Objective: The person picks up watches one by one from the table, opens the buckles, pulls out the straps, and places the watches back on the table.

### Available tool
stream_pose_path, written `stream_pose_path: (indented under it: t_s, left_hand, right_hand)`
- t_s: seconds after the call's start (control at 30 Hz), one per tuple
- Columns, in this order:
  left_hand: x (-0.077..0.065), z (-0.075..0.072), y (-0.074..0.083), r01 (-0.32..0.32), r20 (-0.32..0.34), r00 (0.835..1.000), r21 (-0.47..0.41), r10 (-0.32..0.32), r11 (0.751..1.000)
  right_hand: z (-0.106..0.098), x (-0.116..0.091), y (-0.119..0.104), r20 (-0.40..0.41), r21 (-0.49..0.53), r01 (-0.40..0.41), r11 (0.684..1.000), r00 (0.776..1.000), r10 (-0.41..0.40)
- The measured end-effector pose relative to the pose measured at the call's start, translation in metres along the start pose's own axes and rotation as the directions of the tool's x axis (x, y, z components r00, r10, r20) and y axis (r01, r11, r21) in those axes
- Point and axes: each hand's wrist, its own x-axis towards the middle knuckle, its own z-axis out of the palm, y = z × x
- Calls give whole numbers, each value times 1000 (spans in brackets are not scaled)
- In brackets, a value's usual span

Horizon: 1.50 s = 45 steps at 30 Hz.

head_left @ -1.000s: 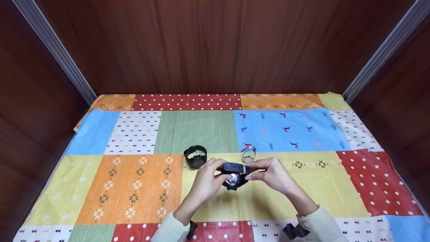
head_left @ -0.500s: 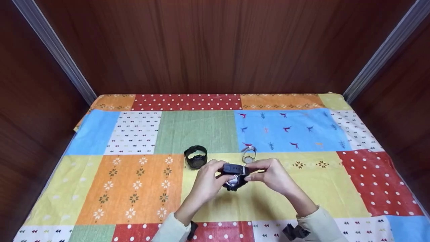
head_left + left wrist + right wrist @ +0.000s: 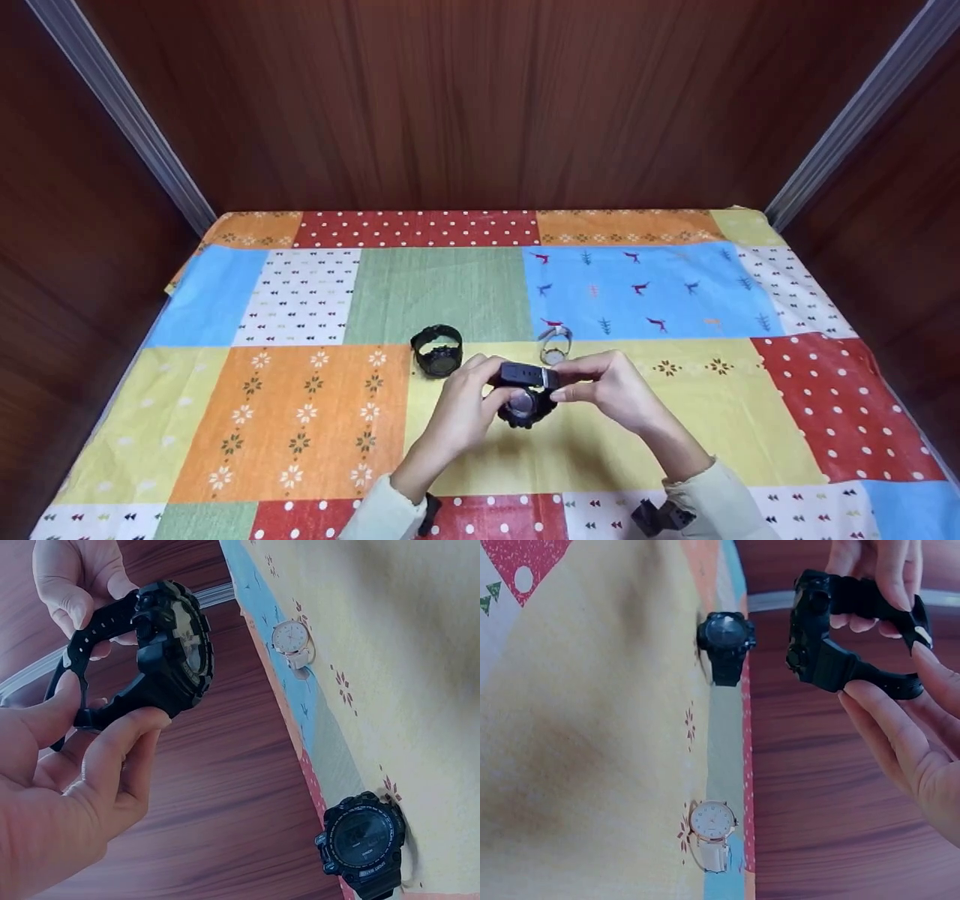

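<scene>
Black watch (image 3: 159, 652) | both hands (image 3: 461, 407) (image 3: 619, 394) gripping it | strap looped | held above patchwork cloth (image 3: 442, 289)

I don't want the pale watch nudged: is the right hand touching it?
Apart. The right wrist view shows wood panel through the gap between the right hand and the pale watch.

a chunky black watch (image 3: 525, 421) is pinched between the fingers of the left hand (image 3: 459, 411) and the right hand (image 3: 616, 391), held up in the air. its thick, ridged case hangs lowest between the hands — the dial (image 3: 193, 656) tilted downward, away from them. the strap (image 3: 517, 373), pierced with holes, arches above in a loop, its silver buckle (image 3: 923, 634) by the right fingertips — whether fastened is hard to tell.
</scene>
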Motion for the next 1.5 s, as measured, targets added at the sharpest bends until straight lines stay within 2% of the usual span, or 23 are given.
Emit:
stream_pose_path:
  t_s: [0.57, 1.27, 1.5]
  left_hand:
    - [0, -1, -1, -29, -6, 1000, -5, 29, 1000]
    - [2, -3, -1, -35, -19, 999, -83, 33, 996]
    - [2, -5, -2, -37, -17, 999, -103, 36, 994]
  right_hand:
    - [-4, 0, 5, -8, 74, -16, 997, 1000, 17]
    - [-10, 0, 2, -1, 194, -38, 980, 999, 39]
    - [-11, 1, 2, 2, 190, -31, 981, 1000, 31]
